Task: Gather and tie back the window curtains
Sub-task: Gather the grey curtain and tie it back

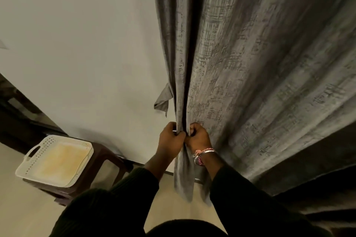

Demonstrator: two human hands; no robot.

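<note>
A grey textured curtain [240,63] hangs from the top of the view down to the floor, filling the right half. My left hand [170,137] grips a narrow fold at the curtain's left edge. Right beside it, my right hand [198,136] grips the neighbouring fold, knuckles nearly touching the left hand. Bangles and a thread sit on the right wrist. A short grey fabric tie-back [162,101] hangs loose against the wall just left of the curtain, above my hands. The curtain's lower end [184,184] drops between my forearms.
A white perforated basket [36,161] with a yellowish cloth in it stands on a dark brown stool [104,157] at the lower left. A pale wall [86,44] fills the left side. Dark furniture [13,113] shows at the far left edge.
</note>
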